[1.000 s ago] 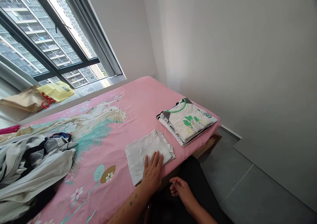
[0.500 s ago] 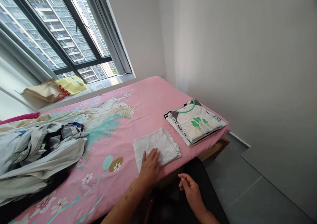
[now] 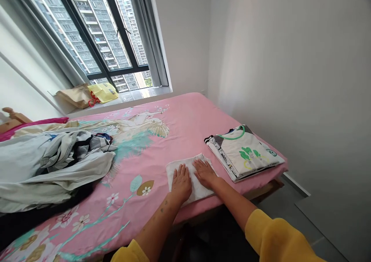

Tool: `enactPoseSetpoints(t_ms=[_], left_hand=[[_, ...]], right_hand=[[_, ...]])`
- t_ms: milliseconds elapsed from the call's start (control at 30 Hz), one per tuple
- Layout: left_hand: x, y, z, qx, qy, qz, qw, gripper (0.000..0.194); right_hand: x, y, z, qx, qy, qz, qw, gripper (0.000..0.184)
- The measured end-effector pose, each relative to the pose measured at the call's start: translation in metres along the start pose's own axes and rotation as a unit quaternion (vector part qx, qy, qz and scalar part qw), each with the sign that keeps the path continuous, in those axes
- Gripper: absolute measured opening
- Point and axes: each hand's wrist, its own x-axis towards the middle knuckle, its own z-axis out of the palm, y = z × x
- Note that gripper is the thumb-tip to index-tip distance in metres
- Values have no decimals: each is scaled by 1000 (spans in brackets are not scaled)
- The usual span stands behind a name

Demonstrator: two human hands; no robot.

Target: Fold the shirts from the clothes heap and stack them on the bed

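Observation:
A pale grey-white folded garment (image 3: 189,169) lies flat near the front edge of the bed; its exact kind is hard to tell. My left hand (image 3: 182,182) rests flat on its left part, fingers stretched out. On its right part lies my right hand (image 3: 204,173), palm down with the fingers extended. Both hands touch the cloth without gripping it. Just to the right sits a stack of folded T-shirts (image 3: 246,152), the top one white with a green collar and a green print.
A heap of loose clothes (image 3: 66,165) covers the left side of the pink floral bedsheet (image 3: 185,119). On the window sill are a yellow bag (image 3: 103,92) and a brown paper bag (image 3: 75,95). A wall (image 3: 290,80) stands beyond the bed's right side.
My right hand has come up from beside the bed onto the folded garment. My left hand stays on it. The view has shifted, so the bed sits farther right.

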Motion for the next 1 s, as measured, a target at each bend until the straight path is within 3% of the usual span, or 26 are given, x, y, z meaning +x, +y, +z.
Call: enactPoseSetpoints(t_ms=[133,300,467,600,700,767,867,1000], left_hand=[[10,-1,21,-16,-3,8,1000,57],[8,-6,42,-45,38,-42,997,68],[15,-29,33,-58,-2,-70,996,97],[19,-50,26,-70,3,-134,988,87],[15,-53,28,-57,29,-153,986,88],[6,-50,31,-38,50,-105,992,90],[-17,-48,34,-31,42,28,998,90],[-52,-73,28,-52,-12,157,986,91]], right_hand=[[-1,17,18,-27,-17,-5,999,52],[-3,19,25,-51,-19,-9,998,53],[-1,21,30,-70,-13,-8,997,54],[0,24,33,-68,-9,-14,998,54],[1,25,33,-65,-12,-10,998,54],[1,25,32,-63,-9,-7,998,54],[0,25,31,-61,-5,-6,998,54],[-1,24,30,-62,-5,-8,998,55]])
